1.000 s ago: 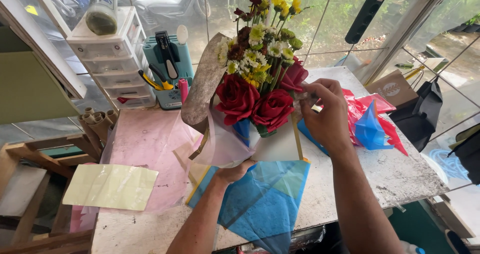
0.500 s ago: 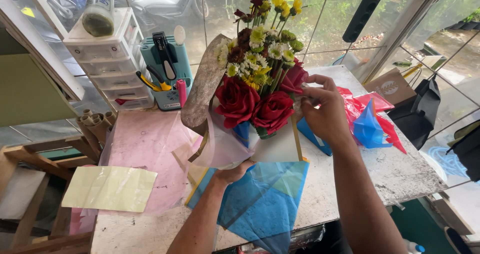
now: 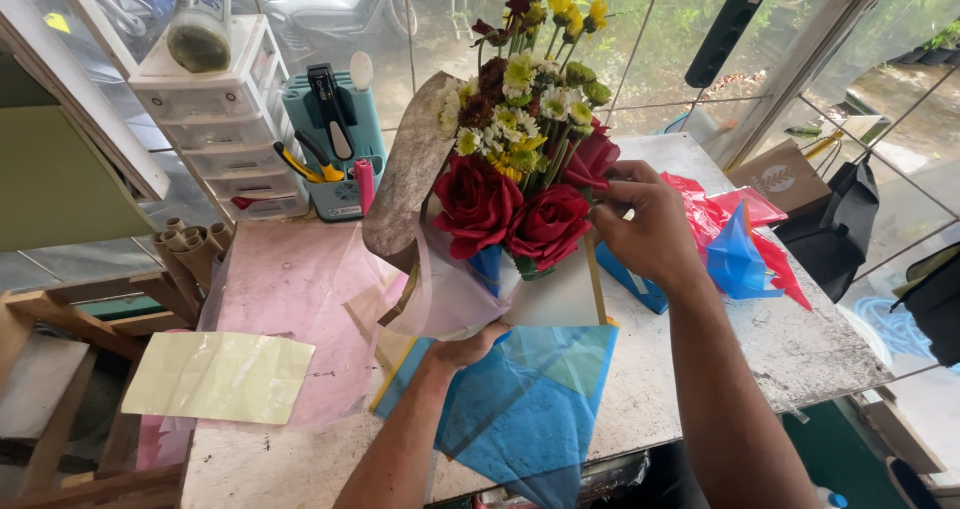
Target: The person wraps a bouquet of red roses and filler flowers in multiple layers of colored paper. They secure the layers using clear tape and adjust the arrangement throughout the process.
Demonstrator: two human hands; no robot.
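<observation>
Bouquet (image 3: pixel 520 159) upright above the worktop (image 3: pixel 700 369), left hand (image 3: pixel 470 347) clasped around its wrapped base, right hand (image 3: pixel 645 229) pinching at a red rose (image 3: pixel 592 159); too firm a tug there could probably bruise petals or loosen the wrapping.

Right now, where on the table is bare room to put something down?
Bare tabletop lies right of the blue paper, below the red bags. A smaller patch lies under the yellow sheet. The middle is crowded: both hands, bouquet, pink paper.
</observation>
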